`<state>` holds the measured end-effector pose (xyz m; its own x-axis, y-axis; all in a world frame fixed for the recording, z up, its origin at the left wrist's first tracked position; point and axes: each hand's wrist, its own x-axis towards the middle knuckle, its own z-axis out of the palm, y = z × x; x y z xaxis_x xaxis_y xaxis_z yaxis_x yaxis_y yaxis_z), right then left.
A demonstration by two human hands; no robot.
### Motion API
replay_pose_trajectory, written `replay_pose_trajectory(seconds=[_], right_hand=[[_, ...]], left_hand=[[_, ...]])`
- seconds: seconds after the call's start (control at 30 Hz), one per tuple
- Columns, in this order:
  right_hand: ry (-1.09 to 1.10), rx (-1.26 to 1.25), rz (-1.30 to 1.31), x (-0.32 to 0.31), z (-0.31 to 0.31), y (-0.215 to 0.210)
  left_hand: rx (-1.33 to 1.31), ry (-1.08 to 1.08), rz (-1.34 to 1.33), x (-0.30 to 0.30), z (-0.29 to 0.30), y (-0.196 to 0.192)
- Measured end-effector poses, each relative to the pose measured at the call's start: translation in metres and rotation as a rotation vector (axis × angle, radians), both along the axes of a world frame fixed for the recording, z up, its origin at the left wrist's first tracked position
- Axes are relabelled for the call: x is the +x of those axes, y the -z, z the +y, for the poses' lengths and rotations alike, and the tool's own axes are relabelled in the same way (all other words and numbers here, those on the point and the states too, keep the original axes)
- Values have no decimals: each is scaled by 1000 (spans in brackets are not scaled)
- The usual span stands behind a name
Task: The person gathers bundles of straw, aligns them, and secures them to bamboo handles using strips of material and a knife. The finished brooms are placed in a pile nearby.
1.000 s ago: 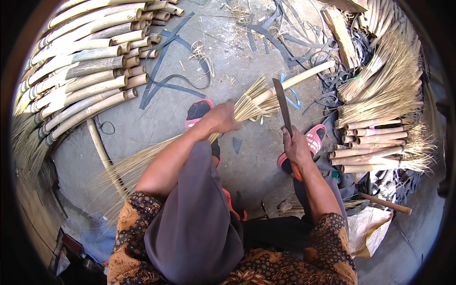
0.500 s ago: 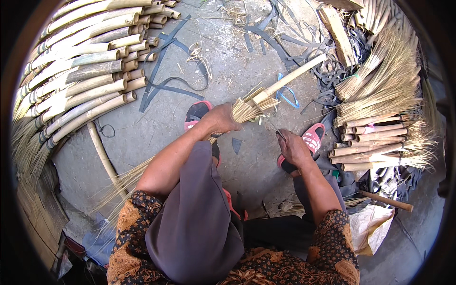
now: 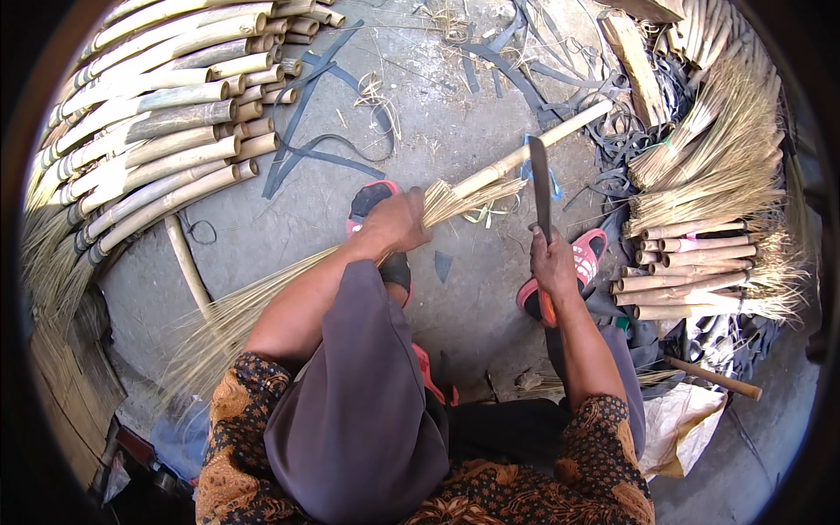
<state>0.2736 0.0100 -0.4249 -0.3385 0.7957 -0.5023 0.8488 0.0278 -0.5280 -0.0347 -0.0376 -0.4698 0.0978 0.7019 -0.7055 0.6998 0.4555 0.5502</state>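
My left hand (image 3: 399,222) is closed round a broom (image 3: 449,200), where thin straw stalks wrap a bamboo handle (image 3: 525,154). The cut-looking stalk ends stick out toward the handle, and the long loose bristles (image 3: 223,325) trail to the lower left under my forearm. In my right hand (image 3: 553,262) is a machete (image 3: 542,179), its dark blade pointing up and away, beside the handle; part of an orange grip shows below the fist. Pale cut bits (image 3: 486,213) lie under the stalk ends.
Finished-looking bamboo-handled brooms (image 3: 162,131) are piled at the left. On the right lie straw bundles (image 3: 709,166) and shorter bamboo-handled bundles (image 3: 691,271). Dark rubber strips (image 3: 324,153) are scattered on the concrete floor, with a wood block (image 3: 632,66) at the far right. My feet wear pink sandals (image 3: 588,255).
My right hand has brought the machete upright, away from the straw, its blade now plainly seen. The left hand keeps its grip on the broom, and the stalk ends look less bushy.
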Motion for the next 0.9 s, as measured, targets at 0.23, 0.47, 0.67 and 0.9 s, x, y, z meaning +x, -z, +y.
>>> replay_pose_trajectory(seconds=[0.23,0.47,0.67,0.9], right_hand=[[-202,15,-64,14,9,-13],[-309,-90,-45,-8,-22,-10],[99,-58,-26,-3,-4,-1],[-295,-61,-121,2,3,-10]], left_hand=[[96,-23,-295,2,6,29],[60,-26,-34,7,7,-2],[15,14,145,7,0,-11],[47,42,-194,-1,12,13]])
